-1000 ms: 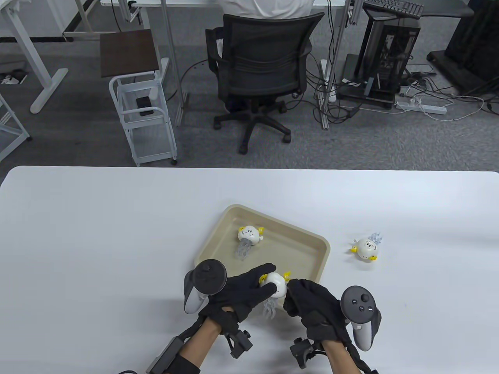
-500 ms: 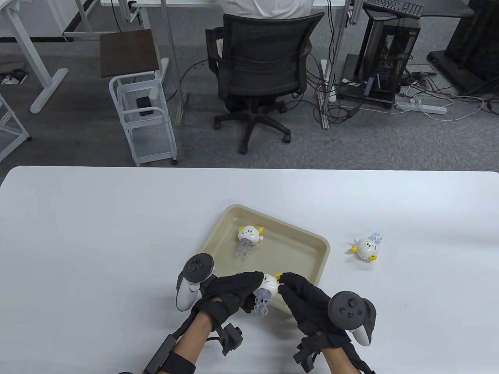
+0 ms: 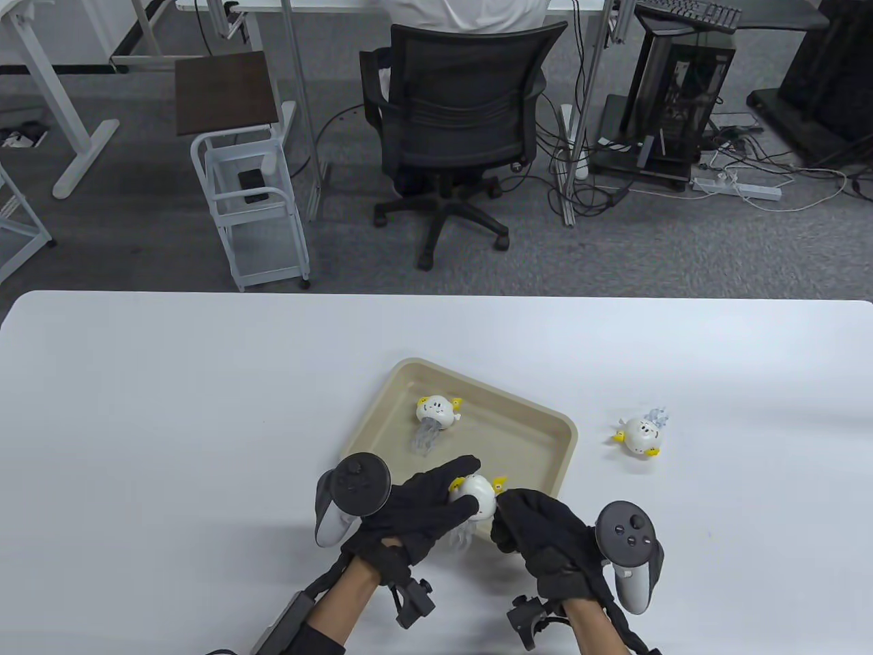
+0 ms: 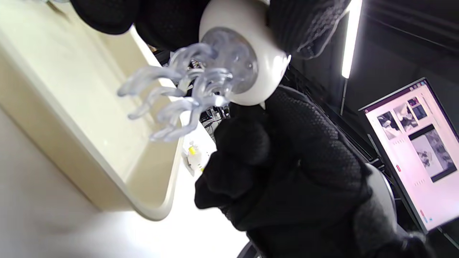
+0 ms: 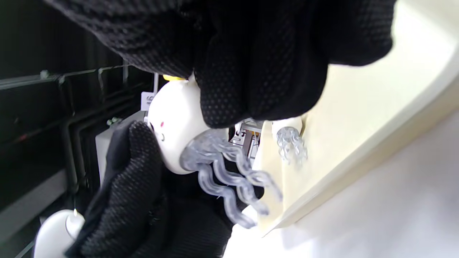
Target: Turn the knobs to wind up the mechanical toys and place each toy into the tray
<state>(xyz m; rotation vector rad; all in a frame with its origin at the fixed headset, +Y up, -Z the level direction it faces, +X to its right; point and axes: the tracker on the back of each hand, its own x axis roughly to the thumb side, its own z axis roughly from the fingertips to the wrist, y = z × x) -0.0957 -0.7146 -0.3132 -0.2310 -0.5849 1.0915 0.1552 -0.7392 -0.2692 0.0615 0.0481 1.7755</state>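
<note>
Table view: both hands, left (image 3: 416, 512), right (image 3: 539, 532), grip white jellyfish toy (image 3: 477, 495); no legible writing.

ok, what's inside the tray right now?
One jellyfish toy lies in the beige tray, clear tentacles toward the near edge. The left hand and right hand hold a second toy over the near rim; the floor beneath them is covered.

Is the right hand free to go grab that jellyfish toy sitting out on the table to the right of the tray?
Probably not yet. The right hand is pinching the knob side of the held toy, which the left hand grips. The table toy lies in the open with nothing around it.
</note>
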